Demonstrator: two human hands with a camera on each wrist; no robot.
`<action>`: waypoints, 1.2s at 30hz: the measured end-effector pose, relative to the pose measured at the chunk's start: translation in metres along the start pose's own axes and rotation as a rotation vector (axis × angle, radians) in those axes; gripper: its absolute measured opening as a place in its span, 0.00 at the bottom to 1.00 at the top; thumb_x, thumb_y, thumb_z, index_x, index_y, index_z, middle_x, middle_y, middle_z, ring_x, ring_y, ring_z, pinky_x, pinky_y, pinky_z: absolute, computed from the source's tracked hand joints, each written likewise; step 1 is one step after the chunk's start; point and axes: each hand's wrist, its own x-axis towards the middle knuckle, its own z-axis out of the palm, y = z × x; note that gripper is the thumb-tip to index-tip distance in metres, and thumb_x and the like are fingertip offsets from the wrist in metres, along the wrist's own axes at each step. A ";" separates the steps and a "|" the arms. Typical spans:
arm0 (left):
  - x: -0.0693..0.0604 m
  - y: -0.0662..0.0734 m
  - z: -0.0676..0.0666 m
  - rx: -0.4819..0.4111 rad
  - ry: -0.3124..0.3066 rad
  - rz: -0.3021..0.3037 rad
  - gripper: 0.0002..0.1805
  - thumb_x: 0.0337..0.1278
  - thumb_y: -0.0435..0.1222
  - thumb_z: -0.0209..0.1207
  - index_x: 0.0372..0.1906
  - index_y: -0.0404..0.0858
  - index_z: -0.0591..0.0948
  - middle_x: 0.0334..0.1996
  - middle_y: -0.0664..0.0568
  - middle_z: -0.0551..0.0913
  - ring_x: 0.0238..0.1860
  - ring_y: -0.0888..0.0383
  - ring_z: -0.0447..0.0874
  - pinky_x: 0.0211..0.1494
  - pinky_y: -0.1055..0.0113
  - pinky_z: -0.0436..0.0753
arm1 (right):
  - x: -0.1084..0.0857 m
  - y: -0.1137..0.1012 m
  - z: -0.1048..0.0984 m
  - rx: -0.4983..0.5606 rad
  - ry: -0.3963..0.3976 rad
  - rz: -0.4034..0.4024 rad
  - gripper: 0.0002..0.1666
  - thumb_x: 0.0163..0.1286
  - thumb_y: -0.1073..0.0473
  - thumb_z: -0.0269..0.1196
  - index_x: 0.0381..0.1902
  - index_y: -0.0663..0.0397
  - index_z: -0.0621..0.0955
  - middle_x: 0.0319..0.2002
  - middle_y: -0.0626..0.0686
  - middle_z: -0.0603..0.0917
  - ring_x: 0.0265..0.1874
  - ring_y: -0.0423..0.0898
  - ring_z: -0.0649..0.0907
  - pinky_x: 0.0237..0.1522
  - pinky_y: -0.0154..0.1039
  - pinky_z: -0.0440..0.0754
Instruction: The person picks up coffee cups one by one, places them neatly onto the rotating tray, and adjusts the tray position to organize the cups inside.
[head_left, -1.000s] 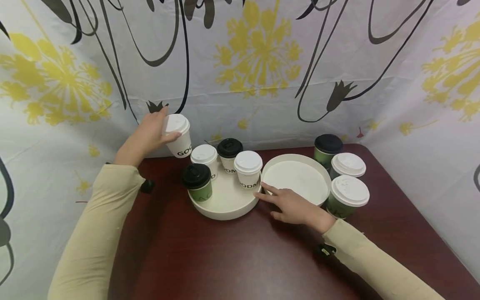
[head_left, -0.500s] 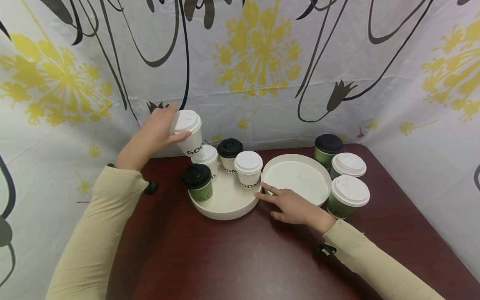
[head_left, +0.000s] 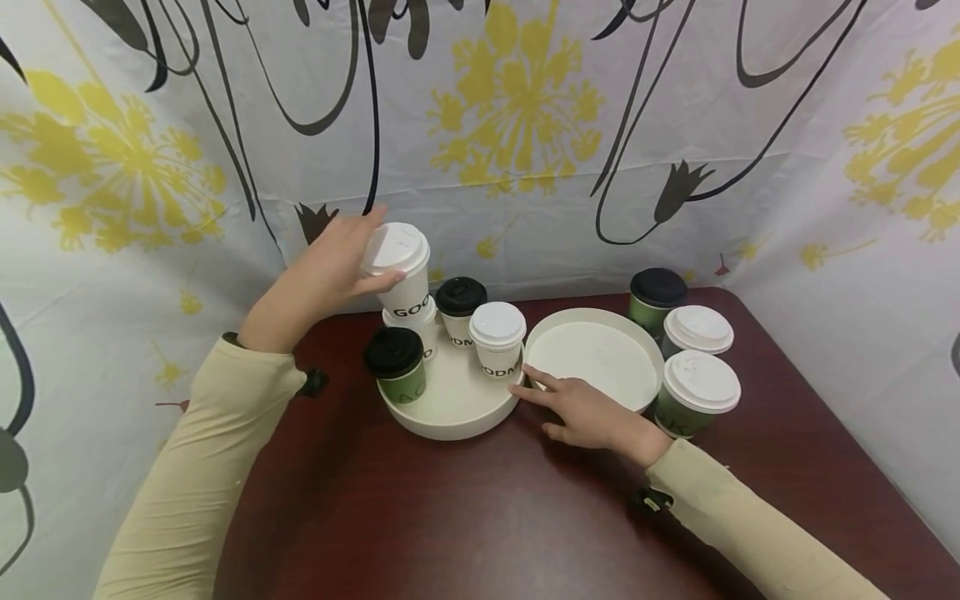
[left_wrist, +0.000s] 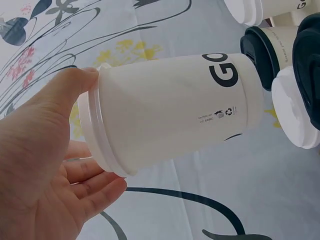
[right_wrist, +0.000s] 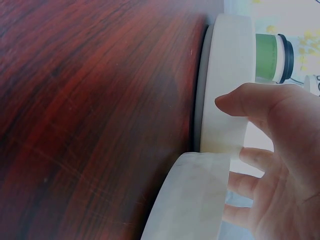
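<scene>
Now the left hand, the laden tray below to its right, grips a white cup (roughly upright).

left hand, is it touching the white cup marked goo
Touching. The left wrist view shows it: the left hand grips the white cup by its lid, the thumb and fingers on opposite sides.
</scene>
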 end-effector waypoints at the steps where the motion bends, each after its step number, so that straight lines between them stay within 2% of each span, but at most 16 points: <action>1: 0.000 0.001 0.000 0.001 0.001 0.004 0.48 0.59 0.46 0.65 0.75 0.27 0.55 0.66 0.29 0.72 0.68 0.32 0.64 0.73 0.42 0.64 | 0.000 0.000 0.000 0.002 -0.001 0.003 0.44 0.61 0.59 0.67 0.74 0.40 0.66 0.76 0.62 0.63 0.50 0.55 0.85 0.54 0.52 0.82; 7: 0.000 0.005 0.000 -0.008 -0.010 0.016 0.47 0.59 0.46 0.65 0.75 0.27 0.56 0.66 0.28 0.71 0.68 0.31 0.65 0.74 0.41 0.63 | 0.000 -0.002 -0.003 0.016 -0.015 0.008 0.43 0.62 0.59 0.67 0.75 0.40 0.66 0.76 0.62 0.62 0.52 0.55 0.84 0.55 0.52 0.81; 12: -0.001 0.011 0.003 -0.030 -0.041 0.025 0.47 0.58 0.48 0.65 0.75 0.29 0.58 0.66 0.29 0.71 0.67 0.32 0.66 0.71 0.41 0.67 | 0.000 -0.002 -0.003 0.008 -0.016 0.009 0.43 0.63 0.59 0.66 0.75 0.40 0.65 0.76 0.62 0.62 0.51 0.55 0.84 0.55 0.52 0.81; 23: -0.006 0.028 0.019 -0.096 -0.044 0.163 0.46 0.56 0.47 0.67 0.74 0.31 0.60 0.64 0.32 0.73 0.65 0.36 0.70 0.70 0.44 0.70 | 0.000 -0.002 -0.002 0.006 -0.005 0.004 0.43 0.62 0.59 0.66 0.74 0.42 0.66 0.76 0.62 0.62 0.53 0.55 0.84 0.56 0.52 0.81; 28: -0.009 0.034 0.024 -0.125 -0.061 0.188 0.47 0.55 0.48 0.67 0.75 0.32 0.60 0.66 0.34 0.72 0.68 0.38 0.68 0.72 0.45 0.69 | 0.000 -0.003 -0.003 0.008 -0.005 0.007 0.43 0.62 0.59 0.66 0.74 0.42 0.66 0.76 0.62 0.62 0.51 0.55 0.85 0.55 0.52 0.81; 36: -0.010 0.039 0.028 -0.109 -0.094 0.200 0.48 0.54 0.49 0.68 0.75 0.33 0.60 0.67 0.35 0.72 0.68 0.39 0.69 0.72 0.46 0.69 | 0.000 -0.002 -0.002 0.011 -0.003 0.005 0.43 0.62 0.59 0.66 0.74 0.42 0.66 0.76 0.62 0.61 0.51 0.55 0.85 0.55 0.51 0.81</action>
